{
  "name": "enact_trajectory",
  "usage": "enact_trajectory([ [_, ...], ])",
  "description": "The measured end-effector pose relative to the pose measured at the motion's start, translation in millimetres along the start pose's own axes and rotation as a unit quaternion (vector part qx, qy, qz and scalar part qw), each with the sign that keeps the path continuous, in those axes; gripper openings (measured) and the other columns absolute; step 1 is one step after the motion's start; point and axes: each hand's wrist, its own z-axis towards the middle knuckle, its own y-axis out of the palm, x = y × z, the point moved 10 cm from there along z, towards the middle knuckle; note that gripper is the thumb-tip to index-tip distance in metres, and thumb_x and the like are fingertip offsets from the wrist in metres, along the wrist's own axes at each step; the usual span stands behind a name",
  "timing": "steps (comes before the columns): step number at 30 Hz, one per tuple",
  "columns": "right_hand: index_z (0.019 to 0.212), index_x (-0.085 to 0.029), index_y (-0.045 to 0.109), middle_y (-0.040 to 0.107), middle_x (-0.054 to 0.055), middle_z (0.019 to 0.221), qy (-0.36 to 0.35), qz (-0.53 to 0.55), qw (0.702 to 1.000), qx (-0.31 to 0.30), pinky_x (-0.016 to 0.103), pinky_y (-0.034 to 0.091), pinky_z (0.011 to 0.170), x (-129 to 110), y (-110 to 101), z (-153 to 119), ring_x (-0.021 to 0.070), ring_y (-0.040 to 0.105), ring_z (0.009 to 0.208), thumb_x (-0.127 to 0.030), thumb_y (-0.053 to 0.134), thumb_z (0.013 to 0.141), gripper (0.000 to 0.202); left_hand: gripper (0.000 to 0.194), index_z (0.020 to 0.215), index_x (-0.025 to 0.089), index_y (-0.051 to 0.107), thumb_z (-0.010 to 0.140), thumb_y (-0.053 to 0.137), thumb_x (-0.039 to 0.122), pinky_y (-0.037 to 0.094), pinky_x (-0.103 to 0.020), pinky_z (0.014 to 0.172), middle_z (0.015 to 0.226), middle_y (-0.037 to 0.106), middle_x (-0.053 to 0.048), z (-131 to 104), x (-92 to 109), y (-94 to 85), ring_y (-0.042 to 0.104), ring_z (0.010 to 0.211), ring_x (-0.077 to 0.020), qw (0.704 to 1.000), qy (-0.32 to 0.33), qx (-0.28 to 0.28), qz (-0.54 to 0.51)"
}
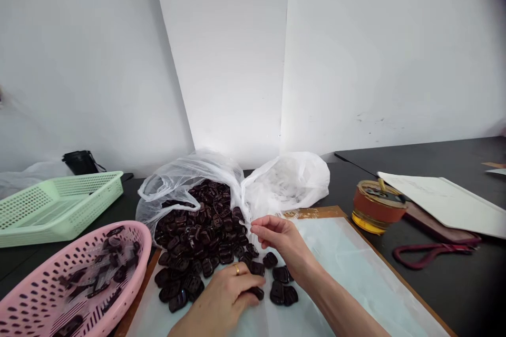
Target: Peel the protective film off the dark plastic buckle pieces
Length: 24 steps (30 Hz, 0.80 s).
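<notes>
My left hand (223, 295), with a ring on one finger, is low over the work board and has its thumb and fingers around a glossy dark brown piece (258, 293) with small slots, like a buckle or large button. Just above and to the right, my right hand (279, 237) is closed in a pinch beside the crumpled clear plastic bag (304, 181). What its fingertips hold, if anything, I cannot make out. A big heap of the same dark pieces (197, 226) spills from an open plastic bag (152, 189). Several loose pieces (277, 292) lie between my hands.
A pink basket (140, 253) with bagged dark pieces stands at left, a pale green basket (98, 189) behind it. Right of the board (332, 263) are a tape roll (379, 205), dark red thread snips (419, 263) and a white notebook (446, 197). A wall rises behind.
</notes>
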Motion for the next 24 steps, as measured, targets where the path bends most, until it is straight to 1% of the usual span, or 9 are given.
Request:
enact_trajectory([
  [2, 0.075, -0.017, 0.074, 0.058, -0.003, 0.059, -0.002, 0.001, 1.000, 0.000, 0.024, 0.041, 0.057, -2, 2, -1, 0.0105, 0.048, 0.056, -0.036, 0.081, 0.067, 0.023, 0.023, 0.098, 0.030, 0.080, 0.084, 0.065, 0.021, 0.050, -0.032, 0.075, 0.086, 0.075, -0.005, 3, -11, -9.9, 0.067, 0.079, -0.0247, 0.996, -0.046, 0.038, -0.067],
  [4, 0.075, -0.017, 0.073, 0.058, -0.003, 0.059, -0.006, -0.004, 1.000, 0.001, 0.024, 0.041, 0.056, -4, 4, -2, 0.0109, 0.048, 0.056, -0.037, 0.081, 0.068, 0.023, 0.016, 0.090, 0.023, 0.081, 0.082, 0.068, 0.027, 0.052, -0.032, 0.067, 0.075, 0.075, -0.005, 3, -27, -19.9, 0.066, 0.068, -0.0224, 0.974, -0.104, 0.089, -0.183],
  [7, 0.075, -0.017, 0.073, 0.058, -0.002, 0.060, -0.022, -0.019, 1.000, -0.003, 0.025, 0.042, 0.056, -8, 6, -3, 0.0119, 0.048, 0.057, -0.040, 0.080, 0.069, 0.024, 0.017, 0.075, 0.017, 0.078, 0.071, 0.080, 0.033, 0.057, -0.030, 0.070, 0.076, 0.076, -0.006, 0, -47, -29.4, 0.069, 0.069, -0.0202, 0.901, -0.164, 0.165, -0.365],
  [10, 0.075, -0.018, 0.072, 0.057, -0.002, 0.060, -0.037, -0.025, 0.999, -0.013, 0.025, 0.042, 0.056, -11, 11, -5, 0.0121, 0.048, 0.057, -0.041, 0.079, 0.070, 0.025, 0.021, 0.078, 0.015, 0.077, 0.067, 0.085, 0.031, 0.057, -0.024, 0.074, 0.084, 0.078, -0.007, -3, -54, -32.5, 0.071, 0.073, -0.0166, 0.844, -0.188, 0.199, -0.461],
  [13, 0.076, -0.018, 0.072, 0.056, -0.002, 0.059, -0.037, -0.031, 0.999, -0.022, 0.026, 0.042, 0.055, -12, 17, -8, 0.0123, 0.048, 0.056, -0.043, 0.078, 0.070, 0.026, 0.033, 0.099, 0.017, 0.077, 0.068, 0.085, 0.026, 0.056, -0.019, 0.069, 0.084, 0.079, -0.007, -5, -58, -34.7, 0.071, 0.071, -0.0140, 0.818, -0.192, 0.216, -0.497],
  [16, 0.080, -0.020, 0.075, 0.057, -0.002, 0.060, -0.035, -0.045, 0.998, -0.022, 0.026, 0.042, 0.056, -11, 19, -9, 0.0128, 0.048, 0.056, -0.045, 0.078, 0.070, 0.028, 0.046, 0.114, 0.018, 0.072, 0.070, 0.085, 0.024, 0.054, -0.016, 0.064, 0.085, 0.080, -0.008, -5, -61, -36.8, 0.070, 0.069, -0.0118, 0.805, -0.180, 0.229, -0.516],
  [19, 0.084, -0.020, 0.077, 0.057, -0.002, 0.059, -0.039, -0.051, 0.998, -0.028, 0.026, 0.042, 0.056, -8, 20, -9, 0.0129, 0.049, 0.056, -0.047, 0.077, 0.071, 0.030, 0.032, 0.101, 0.015, 0.075, 0.070, 0.084, 0.020, 0.054, -0.015, 0.063, 0.088, 0.080, -0.009, -5, -65, -37.5, 0.070, 0.069, -0.0110, 0.793, -0.176, 0.242, -0.530],
  [22, 0.085, -0.020, 0.077, 0.057, -0.002, 0.059, -0.043, -0.049, 0.997, -0.037, 0.026, 0.043, 0.056, -4, 23, -8, 0.0131, 0.050, 0.056, -0.047, 0.076, 0.072, 0.031, 0.018, 0.085, 0.015, 0.073, 0.070, 0.083, 0.013, 0.057, -0.018, 0.067, 0.089, 0.078, -0.007, -6, -68, -39.9, 0.073, 0.073, -0.0134, 0.786, -0.175, 0.261, -0.533],
  [24, 0.085, -0.019, 0.076, 0.058, -0.001, 0.059, -0.040, -0.051, 0.997, -0.036, 0.026, 0.043, 0.055, -2, 23, -9, 0.0129, 0.050, 0.056, -0.048, 0.076, 0.073, 0.031, 0.019, 0.086, 0.017, 0.071, 0.071, 0.082, 0.011, 0.059, -0.020, 0.070, 0.082, 0.077, -0.004, -7, -68, -43.8, 0.074, 0.075, -0.0155, 0.784, -0.168, 0.278, -0.529],
])
